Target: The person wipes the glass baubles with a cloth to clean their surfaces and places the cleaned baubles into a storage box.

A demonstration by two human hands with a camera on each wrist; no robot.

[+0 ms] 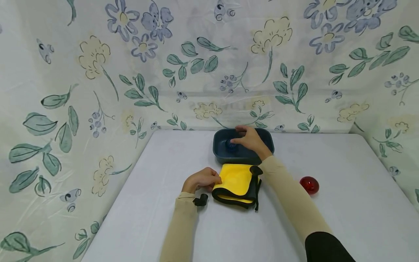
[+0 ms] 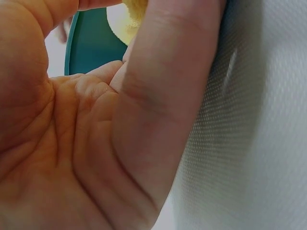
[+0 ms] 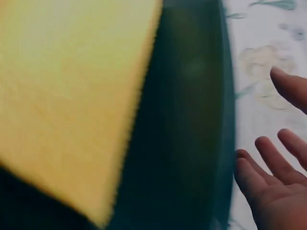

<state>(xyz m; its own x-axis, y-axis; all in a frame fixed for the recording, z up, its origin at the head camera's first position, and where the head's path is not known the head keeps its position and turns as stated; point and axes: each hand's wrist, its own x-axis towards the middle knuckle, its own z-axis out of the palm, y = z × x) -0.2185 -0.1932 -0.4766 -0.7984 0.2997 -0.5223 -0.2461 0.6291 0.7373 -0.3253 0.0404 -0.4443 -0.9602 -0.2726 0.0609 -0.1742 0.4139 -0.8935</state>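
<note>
My left hand pinches the left edge of a folded yellow cloth with black trim, lying on the table. In the left wrist view, a bit of yellow cloth shows at the fingers, with the palm in front. My right hand reaches over a dark teal tray, its thumb and fingers apart. Inside the tray, by the thumb tip, is a small dark blue round object, partly covered. In the right wrist view, the right hand's fingers are spread with nothing between them.
A shiny red ball lies on the white table, right of my right forearm. The tray stands at the table's back edge, before a flower-print curtain. The yellow cloth lies just in front of the tray.
</note>
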